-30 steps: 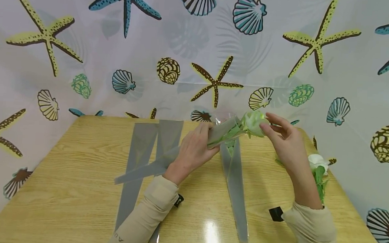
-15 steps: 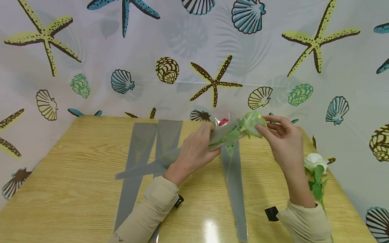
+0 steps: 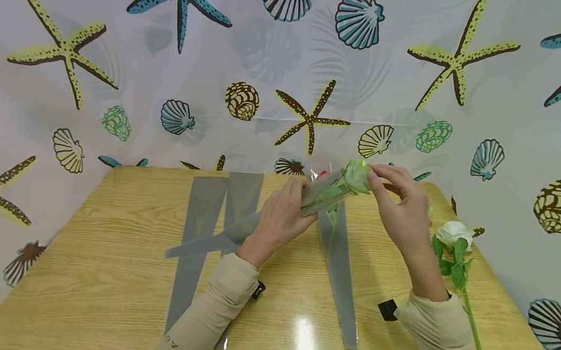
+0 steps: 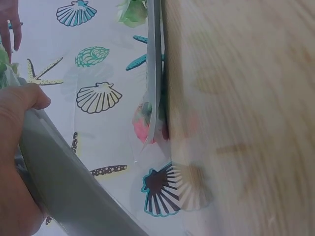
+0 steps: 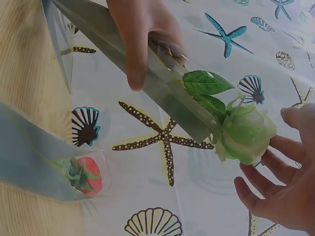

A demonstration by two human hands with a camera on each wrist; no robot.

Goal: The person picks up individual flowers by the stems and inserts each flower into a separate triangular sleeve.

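Note:
My left hand (image 3: pixel 283 212) grips a long, tapered flower sleeve (image 3: pixel 208 244), grey with a clear side, held tilted over the table. From its wide end pokes a pale green rose (image 3: pixel 356 177), its bloom at the mouth and green leaves (image 5: pixel 207 83) behind the clear film. My right hand (image 3: pixel 403 214) is at the bloom, fingertips right against its outer petals; in the right wrist view its thumb and fingers (image 5: pixel 256 179) are spread loosely around the bloom. The stem inside the sleeve is mostly hidden by my left hand and the grey side.
A sleeved red rose (image 5: pixel 89 174) lies on the wooden table (image 3: pixel 101 271), beyond my hands. Two flat grey sleeves (image 3: pixel 201 213) lie to the left, partly under my left arm. A white rose (image 3: pixel 455 235) with a long stem lies at the right edge. A patterned cloth (image 3: pixel 209 74) hangs behind.
My right hand has moved left, and the green rose with it, so the bloom sits closer to the sleeve's mouth. My left hand stays put. More of the white rose shows.

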